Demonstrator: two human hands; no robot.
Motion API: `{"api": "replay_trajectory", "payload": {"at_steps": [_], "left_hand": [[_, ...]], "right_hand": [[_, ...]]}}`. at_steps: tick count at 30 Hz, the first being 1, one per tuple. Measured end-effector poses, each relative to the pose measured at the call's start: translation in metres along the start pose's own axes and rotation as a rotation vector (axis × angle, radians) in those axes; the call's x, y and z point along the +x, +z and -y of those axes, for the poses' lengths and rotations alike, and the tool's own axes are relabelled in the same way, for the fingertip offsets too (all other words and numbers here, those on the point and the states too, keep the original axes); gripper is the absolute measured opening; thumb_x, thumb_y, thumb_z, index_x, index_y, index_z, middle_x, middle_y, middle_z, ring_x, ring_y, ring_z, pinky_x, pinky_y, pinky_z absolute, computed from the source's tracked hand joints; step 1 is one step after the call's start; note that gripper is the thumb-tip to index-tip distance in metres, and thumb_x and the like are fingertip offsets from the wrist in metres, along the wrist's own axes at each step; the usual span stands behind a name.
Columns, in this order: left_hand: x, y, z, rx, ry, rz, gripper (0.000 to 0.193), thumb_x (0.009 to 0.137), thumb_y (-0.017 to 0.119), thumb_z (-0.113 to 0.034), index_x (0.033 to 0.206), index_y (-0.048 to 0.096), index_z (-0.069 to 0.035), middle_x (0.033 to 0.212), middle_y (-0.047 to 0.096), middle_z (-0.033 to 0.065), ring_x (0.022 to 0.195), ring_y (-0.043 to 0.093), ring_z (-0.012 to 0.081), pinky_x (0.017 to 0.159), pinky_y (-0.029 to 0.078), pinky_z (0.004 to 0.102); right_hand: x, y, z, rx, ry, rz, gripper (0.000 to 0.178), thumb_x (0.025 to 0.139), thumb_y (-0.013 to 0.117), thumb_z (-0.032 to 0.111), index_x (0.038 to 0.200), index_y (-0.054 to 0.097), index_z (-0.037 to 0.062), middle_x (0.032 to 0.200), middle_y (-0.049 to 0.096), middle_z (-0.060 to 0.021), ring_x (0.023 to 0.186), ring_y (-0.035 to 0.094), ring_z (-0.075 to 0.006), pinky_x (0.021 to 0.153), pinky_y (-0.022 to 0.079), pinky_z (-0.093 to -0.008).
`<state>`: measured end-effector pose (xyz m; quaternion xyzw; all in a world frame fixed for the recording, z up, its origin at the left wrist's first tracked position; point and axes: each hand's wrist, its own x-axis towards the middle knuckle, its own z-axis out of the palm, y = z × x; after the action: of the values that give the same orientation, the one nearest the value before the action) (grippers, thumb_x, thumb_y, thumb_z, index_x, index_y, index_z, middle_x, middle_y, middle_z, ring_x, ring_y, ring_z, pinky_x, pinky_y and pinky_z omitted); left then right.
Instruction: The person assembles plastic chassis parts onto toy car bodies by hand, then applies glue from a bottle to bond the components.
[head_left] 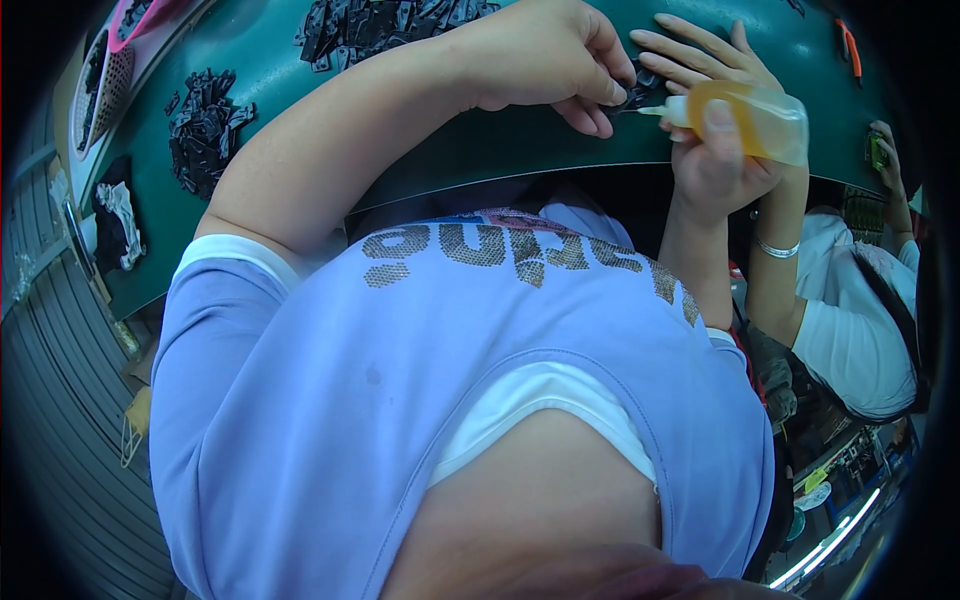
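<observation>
My left hand (560, 55) pinches a small black plastic part (622, 101) between thumb and fingers above the green table, near its front edge. My right hand (722, 160) grips a soft squeeze bottle (782, 125) with yellow-orange liquid inside. The bottle lies tilted almost level, and its thin nozzle points left, with the tip right at the black part. Whether the tip touches it I cannot tell. Fingers hide much of the part.
A large pile of black plastic parts (375, 30) lies at the back; a smaller pile (207, 130) is at left, near a white basket (108, 95). A co-worker's hand (705, 60) rests just beyond my bottle. Orange-handled pliers (850, 50) lie far right. Another person's hand (888, 150) holds something green.
</observation>
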<state>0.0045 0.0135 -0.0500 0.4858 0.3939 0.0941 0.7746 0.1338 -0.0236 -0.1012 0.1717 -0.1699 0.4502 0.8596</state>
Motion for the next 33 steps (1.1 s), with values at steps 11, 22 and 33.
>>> {"api": "replay_trajectory", "payload": {"at_steps": [11,22,33], "left_hand": [[-0.011,0.017,0.006,0.645,0.709,-0.279,0.032,0.089,0.069,-0.01,0.117,0.063,0.004,0.099,0.067,0.0121,0.088,0.071,0.0209,0.078,0.058,0.0309],[-0.038,-0.04,-0.049,1.36,0.172,-0.77,0.024,0.078,0.072,-0.021,0.083,0.071,0.003,0.089,0.068,0.0256,0.088,0.066,0.0422,0.079,0.053,0.048],[-0.039,-0.015,-0.046,1.014,0.462,-0.539,0.015,0.081,0.071,-0.012,0.084,0.068,0.002,0.079,0.069,0.0185,0.077,0.07,0.0324,0.07,0.057,0.0382]], "right_hand": [[0.021,0.021,0.076,-1.068,0.196,-0.034,0.033,0.088,0.06,0.026,0.097,0.058,-0.0056,0.082,0.061,-0.0138,0.052,0.053,-0.0156,0.054,0.051,-0.0317],[0.028,0.015,0.087,-1.212,0.36,0.046,0.036,0.092,0.057,0.028,0.103,0.061,-0.006,0.075,0.064,-0.0165,0.054,0.061,-0.0152,0.051,0.053,-0.0288],[0.018,0.019,0.076,-1.039,0.239,-0.029,0.027,0.087,0.061,0.014,0.108,0.058,-0.0027,0.086,0.065,-0.017,0.054,0.059,-0.0188,0.049,0.055,-0.0324]]}}
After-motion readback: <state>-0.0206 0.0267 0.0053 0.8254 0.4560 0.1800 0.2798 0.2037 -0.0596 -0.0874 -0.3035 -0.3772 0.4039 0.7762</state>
